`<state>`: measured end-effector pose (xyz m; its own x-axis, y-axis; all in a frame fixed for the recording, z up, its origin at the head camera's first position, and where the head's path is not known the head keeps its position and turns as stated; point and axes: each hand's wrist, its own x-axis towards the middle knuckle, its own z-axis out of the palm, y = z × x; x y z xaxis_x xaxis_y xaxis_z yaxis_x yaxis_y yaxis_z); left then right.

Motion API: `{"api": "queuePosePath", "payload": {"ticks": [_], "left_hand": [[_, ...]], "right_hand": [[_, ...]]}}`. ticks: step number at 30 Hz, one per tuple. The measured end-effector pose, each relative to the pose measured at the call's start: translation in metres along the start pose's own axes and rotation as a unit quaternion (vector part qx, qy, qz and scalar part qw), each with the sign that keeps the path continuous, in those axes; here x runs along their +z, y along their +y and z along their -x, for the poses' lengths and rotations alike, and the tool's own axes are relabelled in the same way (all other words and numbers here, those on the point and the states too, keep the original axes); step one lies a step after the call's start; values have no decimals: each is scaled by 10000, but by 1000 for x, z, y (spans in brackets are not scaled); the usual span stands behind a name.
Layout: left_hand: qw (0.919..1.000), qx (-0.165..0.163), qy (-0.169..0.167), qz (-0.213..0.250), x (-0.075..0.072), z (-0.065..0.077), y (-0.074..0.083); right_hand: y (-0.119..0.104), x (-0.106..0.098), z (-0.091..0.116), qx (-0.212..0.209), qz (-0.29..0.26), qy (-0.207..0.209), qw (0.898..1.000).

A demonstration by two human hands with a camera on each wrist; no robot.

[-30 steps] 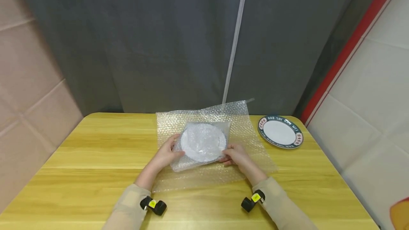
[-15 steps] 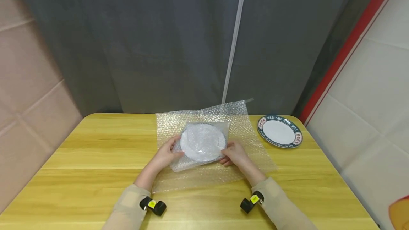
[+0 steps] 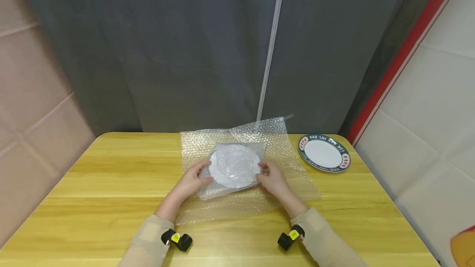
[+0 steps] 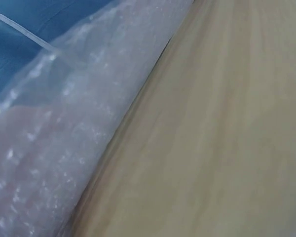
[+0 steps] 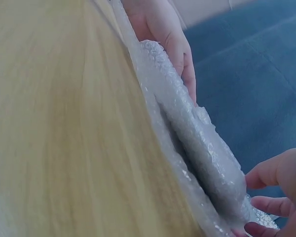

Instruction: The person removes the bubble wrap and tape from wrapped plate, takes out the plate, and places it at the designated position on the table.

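Note:
A round white plate (image 3: 234,165) lies wrapped in bubble wrap, forming a flat package with pointed corners. My left hand (image 3: 191,177) holds its left edge, thumb on the near side and fingers farther back. At the right edge my right hand (image 3: 273,177) holds it, thumb and fingers bent around the rim. In the right wrist view, that hand's fingertips (image 5: 259,202) meet the package end, and the left hand (image 5: 163,34) lies along its far end. Under the package spreads a larger loose sheet of bubble wrap (image 3: 297,176).
To the right on the wooden table (image 3: 111,176) sits a second plate (image 3: 324,153), white with a dark green lettered rim. A grey curtain (image 3: 200,52) hangs behind the table. Walls stand left and right. The left wrist view shows bubble wrap (image 4: 64,148) and tabletop.
My right hand's fingers have come up from beneath the package to its right edge, the index finger now farther back on top. The left hand and the package have barely moved.

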<state>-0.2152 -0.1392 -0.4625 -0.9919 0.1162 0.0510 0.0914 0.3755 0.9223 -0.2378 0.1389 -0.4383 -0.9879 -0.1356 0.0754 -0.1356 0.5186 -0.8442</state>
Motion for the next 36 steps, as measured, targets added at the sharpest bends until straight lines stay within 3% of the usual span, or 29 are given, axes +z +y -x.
{"api": "queuePosePath", "payload": {"ticks": [4,17,26,36], "left_hand": [[10000,-12,-15,-25,-1,1,0],[9998,36,22,-171,1,1,-1],[9998,-23,20,-184,2,0,-2],[9996,-46,16,-264,2,0,0]], "right_hand": [[-5,0,3,-390,356,85,9986],[-19,15,19,-1705,489,-13,9841],[-14,27,23,-1717,1145,-132,9784],[-12,32,22,-1616,1521,-203,9749]]}}
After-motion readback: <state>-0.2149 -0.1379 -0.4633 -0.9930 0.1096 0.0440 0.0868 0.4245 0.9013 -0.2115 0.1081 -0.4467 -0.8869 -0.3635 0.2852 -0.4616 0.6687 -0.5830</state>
